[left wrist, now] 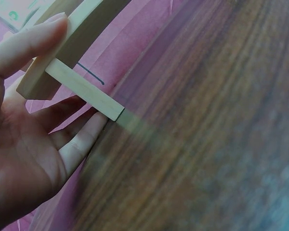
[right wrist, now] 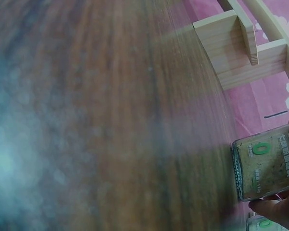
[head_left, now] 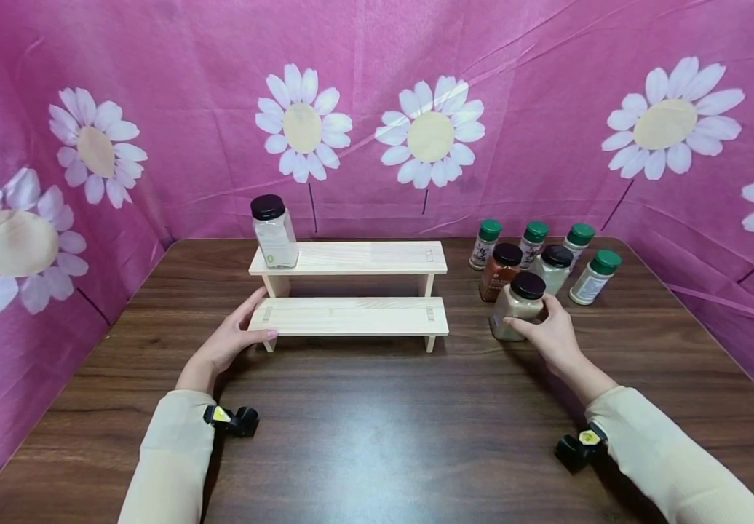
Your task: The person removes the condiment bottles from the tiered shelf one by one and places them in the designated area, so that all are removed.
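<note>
A two-step wooden rack [head_left: 351, 319] stands on the table. My left hand [head_left: 229, 342] grips its left end, thumb on the lower step and fingers spread along the side; the left wrist view shows this hand [left wrist: 33, 159] against the wood [left wrist: 86, 91]. To the right, my right hand [head_left: 550, 331] holds a square clear spice jar [head_left: 514, 316] with a black lid and tan contents between thumb and fingers. In the right wrist view the jar [right wrist: 265, 163] is upright relative to the table, its base at or close to the surface; whether it touches, I cannot tell.
A black-lidded jar with pale contents [head_left: 276, 240] stands on the upper step's left end. Behind the held jar are a reddish jar [head_left: 498, 280], another black-lidded jar [head_left: 550, 273] and several green-capped shakers [head_left: 589, 284]. A pink flowered cloth [head_left: 364, 204] hangs behind the table.
</note>
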A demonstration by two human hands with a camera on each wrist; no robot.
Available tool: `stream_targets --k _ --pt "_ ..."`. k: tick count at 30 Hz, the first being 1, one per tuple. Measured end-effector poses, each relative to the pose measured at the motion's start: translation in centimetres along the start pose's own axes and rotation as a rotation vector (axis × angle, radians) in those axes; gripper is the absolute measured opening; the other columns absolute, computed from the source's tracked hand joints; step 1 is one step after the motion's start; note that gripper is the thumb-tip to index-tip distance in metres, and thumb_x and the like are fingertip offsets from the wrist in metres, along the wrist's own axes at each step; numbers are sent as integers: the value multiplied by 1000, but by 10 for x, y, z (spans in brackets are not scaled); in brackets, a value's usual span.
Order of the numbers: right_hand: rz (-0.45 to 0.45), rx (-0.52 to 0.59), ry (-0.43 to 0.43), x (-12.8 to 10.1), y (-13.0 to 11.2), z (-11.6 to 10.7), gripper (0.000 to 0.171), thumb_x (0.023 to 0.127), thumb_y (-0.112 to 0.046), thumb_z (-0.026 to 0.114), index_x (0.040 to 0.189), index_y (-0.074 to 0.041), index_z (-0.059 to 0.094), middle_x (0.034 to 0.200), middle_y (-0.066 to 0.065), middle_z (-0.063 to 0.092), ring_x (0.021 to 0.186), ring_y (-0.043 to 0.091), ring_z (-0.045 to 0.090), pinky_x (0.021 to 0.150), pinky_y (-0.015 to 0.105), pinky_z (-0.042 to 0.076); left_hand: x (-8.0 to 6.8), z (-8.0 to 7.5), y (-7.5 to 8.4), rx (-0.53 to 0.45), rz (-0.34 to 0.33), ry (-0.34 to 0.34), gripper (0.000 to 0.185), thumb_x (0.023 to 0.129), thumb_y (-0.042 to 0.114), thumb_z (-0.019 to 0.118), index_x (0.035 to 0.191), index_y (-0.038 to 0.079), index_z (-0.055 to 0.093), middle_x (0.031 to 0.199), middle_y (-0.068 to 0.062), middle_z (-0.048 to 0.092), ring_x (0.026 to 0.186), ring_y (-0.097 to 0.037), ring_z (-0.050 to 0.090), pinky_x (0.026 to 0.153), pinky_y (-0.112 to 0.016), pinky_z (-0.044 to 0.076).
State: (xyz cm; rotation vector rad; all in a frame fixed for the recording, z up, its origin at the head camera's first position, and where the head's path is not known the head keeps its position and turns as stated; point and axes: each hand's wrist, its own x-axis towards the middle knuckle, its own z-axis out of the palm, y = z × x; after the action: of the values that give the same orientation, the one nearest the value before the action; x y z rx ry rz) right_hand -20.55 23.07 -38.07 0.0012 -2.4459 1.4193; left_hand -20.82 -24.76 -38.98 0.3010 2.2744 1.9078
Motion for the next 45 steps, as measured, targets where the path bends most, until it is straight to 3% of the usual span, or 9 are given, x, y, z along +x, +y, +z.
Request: stream_targets --k 7,15,19,23,28,31,35,45 --pt "7 -8 -11 -1 0 -2 57 69 -6 69 115 11 40 105 22 48 87 12 43 69 15 34 0 0 -1 3 0 -2 80 77 2 61 139 11 13 140 -12 15 118 -23 21 97 -38 13" --pt "52 32 -52 -1 -3 -3 61 72 -6 67 120 10 33 111 22 43 92 15 41 71 15 34 0 -1 0 -8 -5 -5 80 76 2 62 139 11 14 140 -10 15 117 -20 22 93 -24 20" --pt "59 42 -51 0 -7 -4 64 72 -7 67 121 10 30 114 22 40 98 22 38 77 22 31 0 -1 1 -6 -10 -5 80 76 2 62 139 11 14 140 -11 15 117 -21 22 96 -30 17" --pt "42 37 -19 2 -12 -3 68 70 -8 69 122 7 29 113 18 41 99 20 37 79 23 30 0 -1 1 -10 -11 -4 80 76 2 62 139 10 13 140 -11 14 118 -22 21 97 -37 13" --pt "-9 9 12 10 -17 -7 75 67 -14 73 124 7 29 111 19 43 100 23 40 86 31 31 0 -1 0 -10 -9 -3 80 76 2 62 139 10 13 140 -12 15 117 -22 21 97 -38 12" --pt "-23 -35 1 20 -16 -12 80 67 -22 73 126 6 27 116 24 40 106 30 36 89 42 29 0 -1 -1 -5 -7 -3 80 76 2 62 139 10 13 139 -12 16 117 -22 22 97 -38 13" --pt "-33 -69 -43 36 -8 -19 82 70 -31 71 131 0 25 123 24 35 114 29 30 93 41 25 0 -2 -1 2 -4 -4 80 76 3 62 139 10 12 139 -13 15 118 -23 21 97 -38 12" --pt "-56 -59 -76 36 -78 -22 82 72 -35 67 133 -4 22 126 24 33 117 30 28 94 42 24 0 -1 0 3 -4 -4 80 76 3 62 139 10 13 139 -13 15 117 -23 22 97 -39 12"
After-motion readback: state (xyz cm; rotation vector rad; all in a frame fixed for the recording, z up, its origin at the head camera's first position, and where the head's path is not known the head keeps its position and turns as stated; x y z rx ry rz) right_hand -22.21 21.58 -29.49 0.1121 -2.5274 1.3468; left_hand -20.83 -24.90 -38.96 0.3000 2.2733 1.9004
